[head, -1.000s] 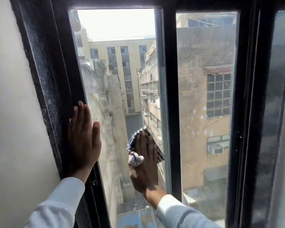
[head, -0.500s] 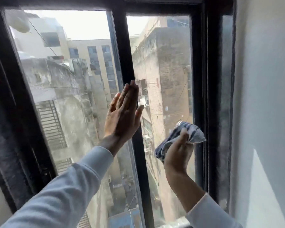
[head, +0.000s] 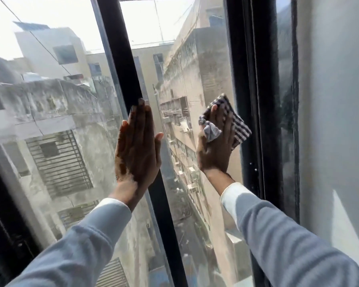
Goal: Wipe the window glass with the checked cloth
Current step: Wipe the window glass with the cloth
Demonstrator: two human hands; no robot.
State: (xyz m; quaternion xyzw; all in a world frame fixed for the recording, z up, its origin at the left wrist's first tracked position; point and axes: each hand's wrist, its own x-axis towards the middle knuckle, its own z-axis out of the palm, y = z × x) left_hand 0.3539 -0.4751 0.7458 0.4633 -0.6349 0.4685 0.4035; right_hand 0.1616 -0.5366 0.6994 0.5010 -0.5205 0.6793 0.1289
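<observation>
- The checked cloth, dark blue and white, is bunched and pressed flat against the right-hand pane of window glass, close to the black frame on that pane's right edge.
- The right hand lies over the cloth with fingers spread and extended, palm toward the glass; a twisted tail of the cloth pokes out between thumb and forefinger, so the hand has the cloth pinned under the fingers rather than fisted around it.
- Most of the cloth shows past the fingertips and on the hand's right side (its checked pattern is clearest there).
- The left hand is open and flat, fingers together and pointing up, holding nothing; it rests across the black centre bar that divides the two panes, with the thumb out toward the right pane.
- Whether that palm bears on the bar alone or also on the left pane cannot be told.
- Both arms wear pale grey-blue sleeves with lighter cuffs at the wrists.
- The glass looks hazy and streaked on both panes.
- Through it stand weathered concrete buildings with grilled windows, and a narrow lane far below between them.
- A pale wall runs along the right of the frame.
</observation>
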